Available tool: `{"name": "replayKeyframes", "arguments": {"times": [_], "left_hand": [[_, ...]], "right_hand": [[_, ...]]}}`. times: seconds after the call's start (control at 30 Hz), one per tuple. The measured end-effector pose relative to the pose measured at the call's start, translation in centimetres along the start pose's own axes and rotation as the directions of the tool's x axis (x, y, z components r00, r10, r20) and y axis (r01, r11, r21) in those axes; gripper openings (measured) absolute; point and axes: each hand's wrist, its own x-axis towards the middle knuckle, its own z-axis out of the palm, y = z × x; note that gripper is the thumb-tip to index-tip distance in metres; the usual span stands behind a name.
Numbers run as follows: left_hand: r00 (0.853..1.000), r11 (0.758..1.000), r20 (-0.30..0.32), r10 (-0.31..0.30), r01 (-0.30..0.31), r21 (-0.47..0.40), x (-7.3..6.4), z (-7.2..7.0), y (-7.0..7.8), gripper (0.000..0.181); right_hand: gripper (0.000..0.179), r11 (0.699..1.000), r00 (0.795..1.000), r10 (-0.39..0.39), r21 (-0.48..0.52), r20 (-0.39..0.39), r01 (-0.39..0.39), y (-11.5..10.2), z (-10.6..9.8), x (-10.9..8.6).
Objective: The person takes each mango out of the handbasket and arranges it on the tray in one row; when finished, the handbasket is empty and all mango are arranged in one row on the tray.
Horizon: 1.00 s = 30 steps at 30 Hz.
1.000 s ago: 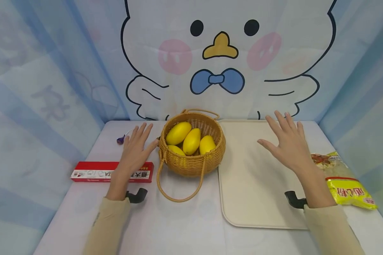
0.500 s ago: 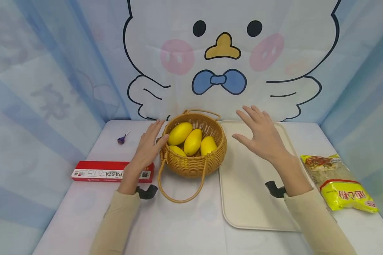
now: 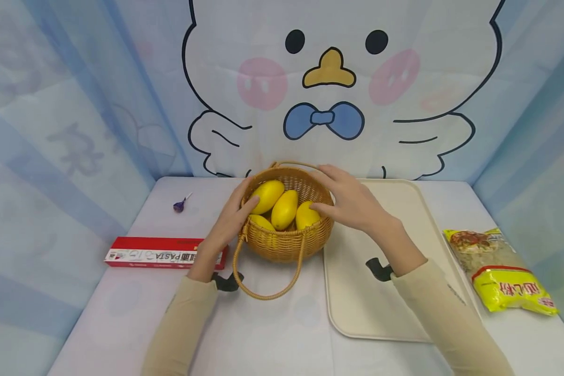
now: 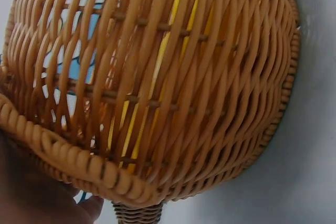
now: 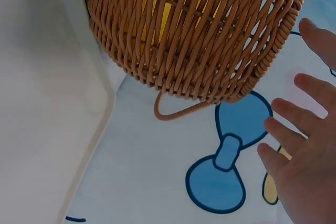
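Observation:
A round wicker basket (image 3: 274, 248) stands at the middle back of the table, holding several yellow mangoes (image 3: 284, 209). One of its handles hangs down in front. My left hand (image 3: 230, 216) is at the basket's left rim, its thumb overlapping a mango in the head view. Over the right rim is my right hand (image 3: 352, 201), fingers extended. The left wrist view has the woven wall (image 4: 173, 87) up close, with part of the left hand (image 4: 37, 198) low at the left edge. In the right wrist view, the right hand's spread fingers (image 5: 310, 85) show apart from the rim.
A beige tray (image 3: 371, 308) lies right of the basket. Beyond it sits a yellow food packet (image 3: 503, 277). To the left are a red pasta box (image 3: 152, 253) and a lollipop (image 3: 179, 206). A printed curtain (image 3: 324, 149) hangs right behind the table.
Both hands have moved inward to the basket, the left rightward and the right leftward from above the tray. The basket and mangoes look unmoved.

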Motion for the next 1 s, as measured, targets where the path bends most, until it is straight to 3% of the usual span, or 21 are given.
{"name": "replayKeyframes", "arguments": {"times": [0.2,0.43,0.57,0.67,0.9,1.0], "left_hand": [[1.0,0.996,-0.012,-0.012,0.011,-0.089,0.0,0.3,0.2,0.063],[1.0,0.992,0.009,-0.02,0.021,-0.126,-1.2,-0.2,3.4,0.065],[1.0,0.991,-0.003,-0.031,0.03,-0.134,-1.3,-0.2,3.7,0.066],[1.0,0.989,-0.006,-0.029,0.028,-0.146,-1.2,-0.2,3.4,0.067],[1.0,0.985,-0.017,-0.016,0.013,-0.174,0.0,0.4,-0.2,0.068],[1.0,0.986,-0.028,-0.007,0.002,-0.17,0.0,0.5,-0.7,0.067]], "right_hand": [[0.068,0.999,0.996,-0.044,0.011,0.075,0.044,-0.9,0.7,1.5],[0.067,0.999,0.981,-0.036,0.028,0.192,0.031,-1.6,1.8,3.0],[0.067,0.999,0.967,-0.039,0.028,0.251,0.034,-2.0,2.4,3.8],[0.066,0.998,0.954,-0.044,0.046,0.297,0.032,-2.1,2.9,4.3],[0.058,0.997,0.915,-0.066,0.055,0.399,0.048,-2.7,4.5,5.8],[0.054,0.996,0.902,-0.094,0.037,0.421,0.087,-2.9,5.1,6.3]]}}
